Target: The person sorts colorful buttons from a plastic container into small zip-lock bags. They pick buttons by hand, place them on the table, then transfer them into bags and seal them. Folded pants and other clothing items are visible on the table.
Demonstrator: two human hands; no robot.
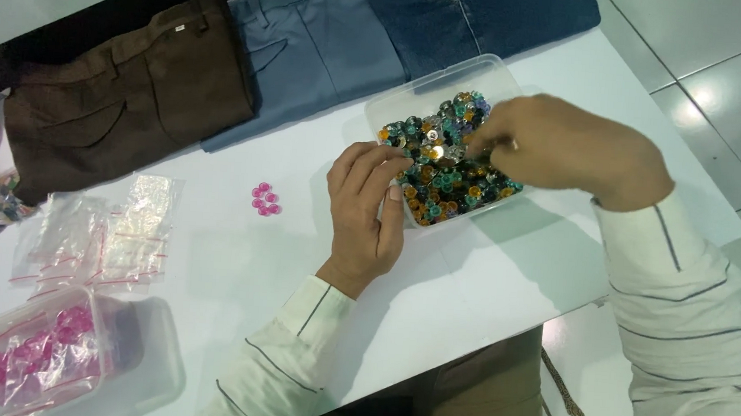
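We see our left hand [366, 212] near the middle of the frame, back turned up toward us, wrist bent slightly so the hand points toward the top of the picture. Its fingers [382, 167] are loosely curled, tips close together, the thumb lying along the right side. The left forearm runs down to the lower middle in a pale sleeve with thin dark stripes. Our right hand [566, 148] enters from the right, in the upper right of the frame, knuckles up, fingers bunched and pinched together at their tips toward the left. Its striped sleeve falls away to the lower right corner.
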